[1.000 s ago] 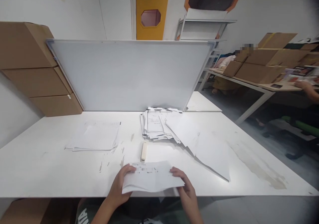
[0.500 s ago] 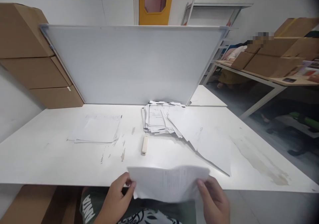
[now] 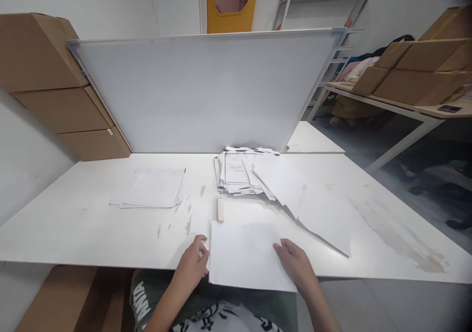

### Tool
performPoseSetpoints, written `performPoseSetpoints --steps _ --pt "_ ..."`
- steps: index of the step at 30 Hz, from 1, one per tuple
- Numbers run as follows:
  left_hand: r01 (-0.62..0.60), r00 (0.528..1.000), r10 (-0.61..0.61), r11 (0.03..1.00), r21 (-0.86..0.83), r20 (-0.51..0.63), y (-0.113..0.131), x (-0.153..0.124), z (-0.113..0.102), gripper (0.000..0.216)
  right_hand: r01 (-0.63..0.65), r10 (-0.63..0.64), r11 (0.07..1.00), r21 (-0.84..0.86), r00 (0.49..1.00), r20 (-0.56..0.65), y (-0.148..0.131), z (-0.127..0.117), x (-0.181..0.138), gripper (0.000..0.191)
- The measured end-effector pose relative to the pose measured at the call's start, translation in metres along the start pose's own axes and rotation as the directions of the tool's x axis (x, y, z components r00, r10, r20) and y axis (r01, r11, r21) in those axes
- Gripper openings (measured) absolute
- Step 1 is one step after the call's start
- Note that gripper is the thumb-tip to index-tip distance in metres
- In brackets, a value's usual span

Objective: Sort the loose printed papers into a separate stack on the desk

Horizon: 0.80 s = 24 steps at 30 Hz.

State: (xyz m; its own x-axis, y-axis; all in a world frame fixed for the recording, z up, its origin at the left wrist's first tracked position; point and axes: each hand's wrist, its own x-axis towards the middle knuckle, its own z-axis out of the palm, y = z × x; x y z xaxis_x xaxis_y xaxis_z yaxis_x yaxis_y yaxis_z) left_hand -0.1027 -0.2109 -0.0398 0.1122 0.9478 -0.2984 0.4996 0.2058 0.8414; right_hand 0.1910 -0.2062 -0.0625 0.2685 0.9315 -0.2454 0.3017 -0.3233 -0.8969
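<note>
A blank white paper sheet (image 3: 245, 253) lay flat, overhanging the white table's (image 3: 73, 224) near edge. The left hand (image 3: 191, 265), loosely open, touched its left side. The right hand (image 3: 297, 265) rested flat on its right.

A white table (image 3: 73, 233) was marked with scuffs (image 3: 189, 224) near the middle and with a long brownish smear (image 3: 398, 238) toward the right. A blank sheet (image 3: 245, 253) was laid at the near edge, its lower part carried out past that edge. Just beyond it a small cream bar (image 3: 220, 209) was set lengthwise. An untidy pile of printed papers (image 3: 239, 172) was heaped at the back, with large blank sheets (image 3: 317, 209) fanned from it to the right. A thin flat stack (image 3: 155, 189) was placed well apart on the left, and a whiteboard (image 3: 199, 91) was stood along the far edge
</note>
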Motion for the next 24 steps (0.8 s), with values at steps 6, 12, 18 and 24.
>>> performPoseSetpoints --steps 6,12,18,24 --pt "-0.146 0.978 0.186 0.932 0.332 -0.092 0.018 0.007 -0.003 0.037 -0.009 0.008 1.0 -0.022 0.999 -0.031 0.006 -0.014 -0.001 0.03" --pt "-0.297 0.915 0.402 0.74 0.603 -0.043 0.019 0.022 0.01 0.036 -0.008 0.008 1.0 -0.008 0.999 -0.036 0.005 -0.016 -0.001 0.032" --pt "-0.29 0.871 0.472 0.717 0.634 -0.135 -0.002 0.021 0.024 0.035 -0.009 0.009 0.999 -0.051 1.0 -0.005 0.006 -0.011 0.004 0.033" --pt "-0.285 0.873 0.472 0.7 0.655 -0.124 -0.01 0.014 0.028 0.04 -0.04 0.038 0.997 -0.073 0.999 -0.033 0.008 -0.012 0.008 0.035"
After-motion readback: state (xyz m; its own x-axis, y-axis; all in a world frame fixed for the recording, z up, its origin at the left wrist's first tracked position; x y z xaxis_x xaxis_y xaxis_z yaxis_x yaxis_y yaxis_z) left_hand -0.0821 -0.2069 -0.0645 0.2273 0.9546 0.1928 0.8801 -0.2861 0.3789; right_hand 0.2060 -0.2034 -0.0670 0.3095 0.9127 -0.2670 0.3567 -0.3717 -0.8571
